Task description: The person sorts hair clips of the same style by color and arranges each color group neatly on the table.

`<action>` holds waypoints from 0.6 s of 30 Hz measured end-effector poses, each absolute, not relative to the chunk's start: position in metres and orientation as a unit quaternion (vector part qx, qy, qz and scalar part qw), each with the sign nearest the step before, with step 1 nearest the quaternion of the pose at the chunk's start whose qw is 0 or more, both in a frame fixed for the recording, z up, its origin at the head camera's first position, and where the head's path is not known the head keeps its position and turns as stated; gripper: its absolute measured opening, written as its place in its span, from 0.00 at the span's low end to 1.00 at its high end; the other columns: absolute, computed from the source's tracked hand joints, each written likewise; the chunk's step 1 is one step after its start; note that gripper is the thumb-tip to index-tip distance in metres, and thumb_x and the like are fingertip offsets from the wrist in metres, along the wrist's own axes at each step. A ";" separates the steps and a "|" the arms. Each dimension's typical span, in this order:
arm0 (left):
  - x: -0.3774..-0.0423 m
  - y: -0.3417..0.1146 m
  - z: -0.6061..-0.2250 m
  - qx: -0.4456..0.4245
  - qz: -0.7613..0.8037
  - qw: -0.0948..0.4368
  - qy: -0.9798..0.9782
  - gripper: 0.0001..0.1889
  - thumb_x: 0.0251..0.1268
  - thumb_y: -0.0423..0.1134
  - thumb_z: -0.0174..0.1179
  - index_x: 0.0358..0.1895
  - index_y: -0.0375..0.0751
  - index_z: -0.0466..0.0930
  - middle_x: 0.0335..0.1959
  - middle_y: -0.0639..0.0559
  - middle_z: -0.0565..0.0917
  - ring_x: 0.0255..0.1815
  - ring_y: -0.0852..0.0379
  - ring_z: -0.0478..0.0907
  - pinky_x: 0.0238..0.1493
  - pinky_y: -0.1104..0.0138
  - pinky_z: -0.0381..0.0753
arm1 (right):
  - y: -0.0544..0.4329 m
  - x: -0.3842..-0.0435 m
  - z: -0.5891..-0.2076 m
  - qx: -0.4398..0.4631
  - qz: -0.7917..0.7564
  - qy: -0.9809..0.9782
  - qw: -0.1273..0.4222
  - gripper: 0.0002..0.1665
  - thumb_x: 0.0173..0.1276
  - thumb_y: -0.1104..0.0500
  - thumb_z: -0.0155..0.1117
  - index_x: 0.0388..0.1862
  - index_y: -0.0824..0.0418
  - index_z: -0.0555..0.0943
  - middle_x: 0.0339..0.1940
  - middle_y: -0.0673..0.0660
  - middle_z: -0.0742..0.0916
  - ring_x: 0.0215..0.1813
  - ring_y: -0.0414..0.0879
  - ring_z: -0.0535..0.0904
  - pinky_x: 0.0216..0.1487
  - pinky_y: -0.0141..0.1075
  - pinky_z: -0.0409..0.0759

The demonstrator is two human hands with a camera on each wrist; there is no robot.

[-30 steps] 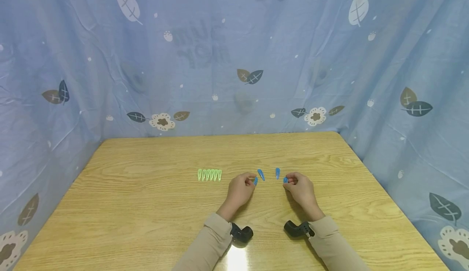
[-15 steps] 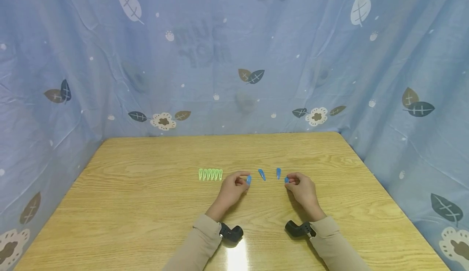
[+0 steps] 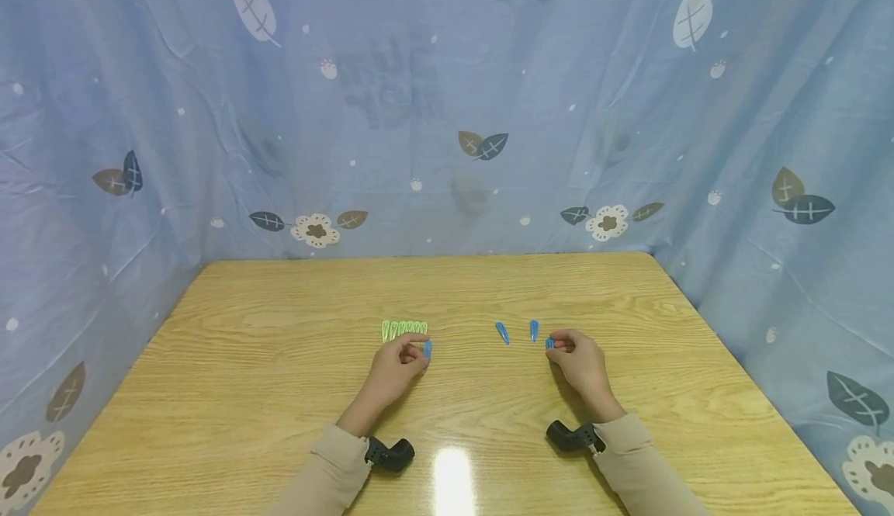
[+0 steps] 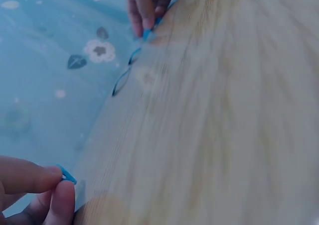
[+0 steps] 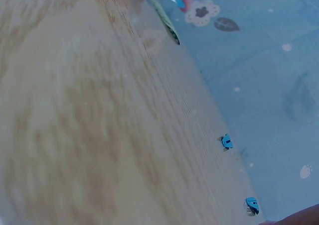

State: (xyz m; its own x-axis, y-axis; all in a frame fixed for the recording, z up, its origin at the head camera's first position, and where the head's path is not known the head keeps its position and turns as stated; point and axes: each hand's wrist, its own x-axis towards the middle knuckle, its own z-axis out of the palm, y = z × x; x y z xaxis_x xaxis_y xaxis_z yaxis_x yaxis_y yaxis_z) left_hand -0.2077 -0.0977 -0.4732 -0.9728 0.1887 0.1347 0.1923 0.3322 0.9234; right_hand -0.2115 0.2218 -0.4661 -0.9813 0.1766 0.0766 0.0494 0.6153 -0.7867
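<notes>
My left hand pinches a blue snap hair clip between thumb and fingers, just in front of the right end of a row of light green hair clips. The hand partly covers that row. In the left wrist view the pinched clip shows at the fingertips. On the right, my right hand holds another blue hair clip, mostly covered by the fingers. Two more blue clips lie between the hands: a slanted one and a straighter one beside my right hand.
The wooden table carries all the clips. A blue patterned curtain encloses its back and sides. Each sleeved wrist wears a black camera mount, the left one and the right one. Light glares off the table's front.
My left hand has carried its blue clip leftward, from beside the slanted blue clip to the green row. My right hand stays nearly still with its clip.
</notes>
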 end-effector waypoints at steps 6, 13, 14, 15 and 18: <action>-0.202 -0.127 -0.471 -0.087 -0.522 0.016 -0.848 0.17 0.61 0.27 0.60 0.54 0.34 0.78 0.32 0.50 0.78 0.32 0.57 0.74 0.32 0.70 0.74 | 0.223 -0.212 -0.467 -0.061 0.431 -0.897 0.078 0.16 0.61 0.67 0.64 0.48 0.70 0.81 0.38 0.61 0.84 0.41 0.52 0.79 0.34 0.31 0.74; -0.203 -0.145 -0.462 -0.032 -0.491 0.011 -0.870 0.18 0.60 0.25 0.58 0.55 0.29 0.76 0.31 0.48 0.78 0.28 0.58 0.75 0.28 0.68 0.74 | 0.222 -0.211 -0.466 -0.063 0.429 -0.897 0.080 0.15 0.61 0.67 0.64 0.48 0.70 0.81 0.38 0.61 0.83 0.41 0.52 0.79 0.34 0.31 0.74; -0.203 -0.146 -0.460 -0.027 -0.486 0.009 -0.874 0.19 0.60 0.25 0.57 0.56 0.28 0.76 0.30 0.47 0.78 0.26 0.59 0.74 0.26 0.69 0.73 | 0.222 -0.211 -0.466 -0.063 0.429 -0.897 0.081 0.15 0.61 0.67 0.64 0.48 0.70 0.81 0.38 0.61 0.83 0.41 0.52 0.79 0.34 0.31 0.74; -0.203 -0.147 -0.459 -0.020 -0.480 0.006 -0.877 0.19 0.60 0.25 0.56 0.56 0.28 0.75 0.30 0.47 0.78 0.23 0.59 0.72 0.24 0.70 0.71 | 0.222 -0.211 -0.466 -0.063 0.431 -0.897 0.081 0.15 0.61 0.67 0.64 0.48 0.70 0.81 0.38 0.61 0.83 0.41 0.52 0.79 0.34 0.31 0.74; -0.203 -0.147 -0.456 -0.010 -0.455 0.006 -0.890 0.20 0.59 0.25 0.54 0.56 0.26 0.75 0.31 0.45 0.79 0.19 0.60 0.67 0.21 0.71 0.67 | 0.220 -0.211 -0.466 -0.061 0.432 -0.896 0.081 0.15 0.61 0.67 0.64 0.48 0.70 0.81 0.37 0.61 0.83 0.40 0.52 0.79 0.33 0.31 0.74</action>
